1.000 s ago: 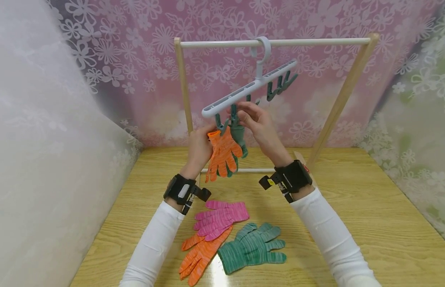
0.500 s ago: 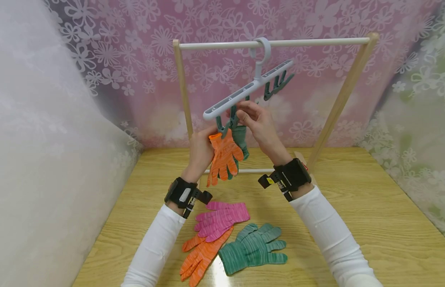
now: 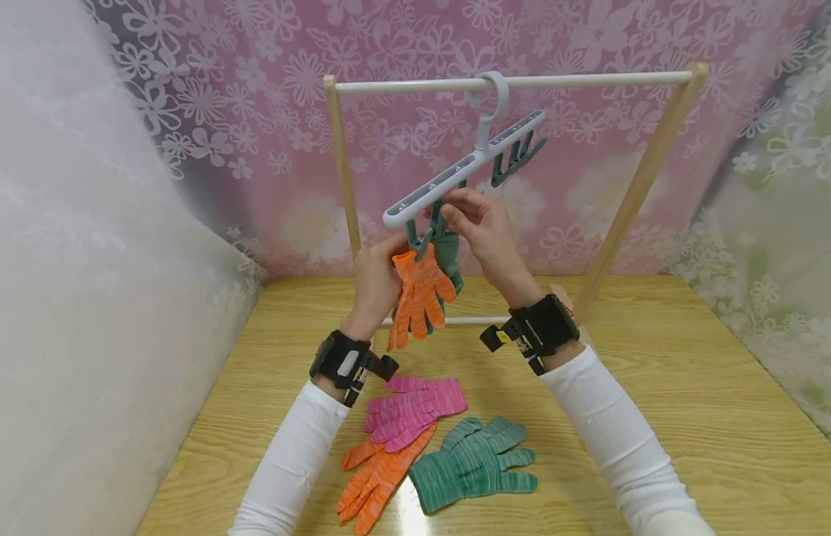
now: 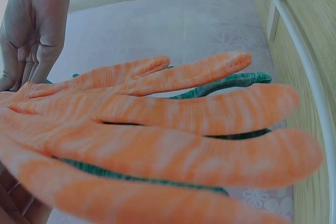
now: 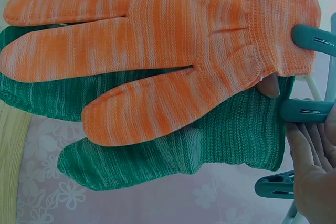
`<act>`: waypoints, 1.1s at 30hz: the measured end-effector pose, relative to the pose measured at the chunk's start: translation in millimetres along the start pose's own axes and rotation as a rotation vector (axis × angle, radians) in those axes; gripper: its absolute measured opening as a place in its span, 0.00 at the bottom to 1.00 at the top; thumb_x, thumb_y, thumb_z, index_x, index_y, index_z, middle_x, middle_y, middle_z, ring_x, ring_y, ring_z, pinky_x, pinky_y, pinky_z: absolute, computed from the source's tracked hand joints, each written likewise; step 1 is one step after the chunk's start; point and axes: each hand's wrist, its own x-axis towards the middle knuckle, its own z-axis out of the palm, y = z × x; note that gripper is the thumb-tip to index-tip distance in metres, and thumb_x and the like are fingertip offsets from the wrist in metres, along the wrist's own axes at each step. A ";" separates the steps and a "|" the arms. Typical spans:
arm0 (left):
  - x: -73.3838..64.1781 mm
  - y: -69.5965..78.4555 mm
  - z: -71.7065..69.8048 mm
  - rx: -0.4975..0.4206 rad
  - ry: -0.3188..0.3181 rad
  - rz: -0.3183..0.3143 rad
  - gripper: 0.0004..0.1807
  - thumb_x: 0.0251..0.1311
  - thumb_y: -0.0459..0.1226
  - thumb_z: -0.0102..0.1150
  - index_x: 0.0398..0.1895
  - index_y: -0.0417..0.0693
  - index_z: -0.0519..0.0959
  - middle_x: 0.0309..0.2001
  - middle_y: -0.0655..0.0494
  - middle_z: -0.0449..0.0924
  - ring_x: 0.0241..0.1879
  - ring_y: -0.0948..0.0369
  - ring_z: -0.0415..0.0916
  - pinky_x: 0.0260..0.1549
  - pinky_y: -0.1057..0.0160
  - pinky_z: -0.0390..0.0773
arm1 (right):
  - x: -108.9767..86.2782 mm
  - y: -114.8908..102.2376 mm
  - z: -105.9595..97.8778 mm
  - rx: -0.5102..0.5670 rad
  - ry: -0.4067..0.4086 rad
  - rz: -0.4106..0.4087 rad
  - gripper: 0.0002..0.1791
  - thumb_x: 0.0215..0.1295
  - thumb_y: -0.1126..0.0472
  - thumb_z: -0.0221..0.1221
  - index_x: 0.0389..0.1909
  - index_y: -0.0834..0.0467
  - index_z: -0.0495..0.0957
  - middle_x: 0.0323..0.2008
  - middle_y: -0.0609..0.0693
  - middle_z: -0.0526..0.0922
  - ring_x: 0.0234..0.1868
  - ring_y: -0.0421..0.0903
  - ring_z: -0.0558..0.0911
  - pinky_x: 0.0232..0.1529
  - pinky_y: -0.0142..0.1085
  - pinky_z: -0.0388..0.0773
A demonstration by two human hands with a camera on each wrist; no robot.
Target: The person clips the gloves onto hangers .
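An orange glove (image 3: 425, 290) hangs by its cuff from a dark green clip (image 5: 315, 39) at the near end of a pale grey hanger (image 3: 432, 186). Behind it is a green glove (image 5: 236, 129), partly hidden. My right hand (image 3: 488, 234) pinches the clip (image 5: 307, 111) that sits at the green glove's cuff. From the left, my left hand (image 3: 375, 281) reaches behind the orange glove, and one fingertip (image 5: 269, 85) shows against the green cuff, seemingly pinching it. Most of the left fingers are hidden.
The hanger hooks over the white rod (image 3: 590, 78) of a wooden-sided rack (image 3: 637, 186). More clips (image 3: 516, 160) hang at its far end. On the table (image 3: 690, 417) lie a pink glove (image 3: 415, 409), an orange glove lying flat (image 3: 382, 476) and a green glove lying flat (image 3: 472, 461).
The hanger's near end has dipped and shifted slightly right, and the hanging orange glove sank a little with it. My left hand moved slightly right; the right hand is almost still.
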 end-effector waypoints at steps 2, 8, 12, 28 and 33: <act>0.0 -0.1 0.5 0.004 0.010 0.007 0.10 0.69 0.32 0.61 0.49 0.44 0.87 0.37 0.44 0.89 0.31 0.48 0.86 0.30 0.53 0.84 | -0.1 -0.4 0.7 -0.003 0.006 0.003 0.09 0.74 0.69 0.57 0.51 0.66 0.79 0.37 0.38 0.88 0.48 0.40 0.84 0.50 0.34 0.78; -0.2 0.1 4.0 0.011 0.053 0.007 0.10 0.69 0.33 0.61 0.50 0.43 0.86 0.36 0.44 0.89 0.26 0.49 0.84 0.23 0.54 0.80 | 1.0 0.6 1.2 0.022 0.011 -0.003 0.07 0.74 0.69 0.57 0.48 0.63 0.80 0.37 0.40 0.89 0.48 0.41 0.84 0.51 0.35 0.77; -0.5 0.6 5.9 0.009 0.085 0.011 0.12 0.69 0.33 0.61 0.51 0.42 0.86 0.34 0.43 0.88 0.20 0.50 0.79 0.16 0.57 0.73 | 1.8 1.1 1.3 0.030 0.020 -0.002 0.08 0.73 0.69 0.58 0.49 0.63 0.80 0.38 0.40 0.88 0.48 0.42 0.84 0.51 0.36 0.78; -1.6 1.7 8.3 -0.026 0.133 0.009 0.17 0.66 0.30 0.59 0.58 0.42 0.82 0.35 0.42 0.89 0.11 0.57 0.68 0.14 0.66 0.55 | 2.8 2.3 -0.2 -0.026 0.052 -0.012 0.09 0.72 0.69 0.59 0.49 0.67 0.80 0.37 0.38 0.87 0.47 0.40 0.84 0.55 0.37 0.78; -0.3 3.5 9.1 -0.048 0.159 0.010 0.17 0.68 0.33 0.60 0.59 0.45 0.80 0.36 0.44 0.89 0.14 0.57 0.74 0.14 0.65 0.63 | 3.8 0.7 2.2 -0.004 0.055 -0.014 0.08 0.72 0.69 0.59 0.48 0.67 0.81 0.36 0.39 0.88 0.47 0.40 0.85 0.57 0.39 0.78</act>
